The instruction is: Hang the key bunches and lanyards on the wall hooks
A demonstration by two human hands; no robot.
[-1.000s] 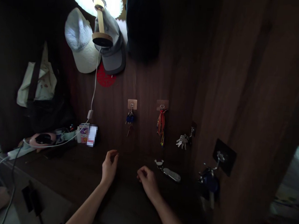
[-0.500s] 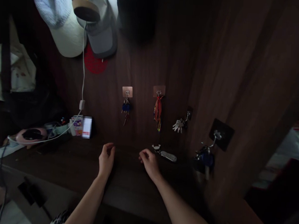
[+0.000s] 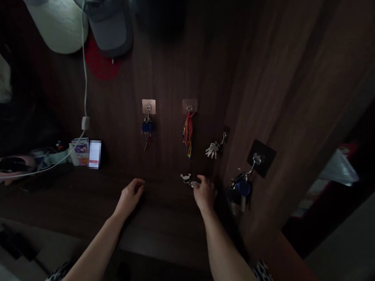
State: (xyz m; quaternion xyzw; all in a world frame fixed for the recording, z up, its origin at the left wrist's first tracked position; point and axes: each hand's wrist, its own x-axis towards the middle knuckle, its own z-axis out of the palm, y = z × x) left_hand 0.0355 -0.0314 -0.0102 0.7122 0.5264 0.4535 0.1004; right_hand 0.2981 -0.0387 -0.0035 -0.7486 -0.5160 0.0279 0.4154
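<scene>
My right hand (image 3: 204,194) lies on the dark wooden shelf (image 3: 164,215), its fingers curled down over a silver key fob. The fob's small white charm (image 3: 185,177) sticks out to the left of the fingers. My left hand (image 3: 130,196) rests on the shelf further left, loosely curled, with nothing visible in it. On the wood wall above hang a blue key set (image 3: 146,128), a red lanyard set (image 3: 187,134) and a silver key bunch (image 3: 212,149). A blue-tagged bunch (image 3: 240,188) hangs on a black hook plate just right of my right hand.
A white cap (image 3: 55,20) and a grey cap (image 3: 110,25) hang at the top left, above a red disc (image 3: 100,64). A white cable (image 3: 84,68) runs down to small boxes (image 3: 80,151) and a pink object (image 3: 7,164) on the shelf's left end.
My right hand moved right and forward onto the silver key fob and now covers it. The view tilted down and to the right. My left hand stayed in place.
</scene>
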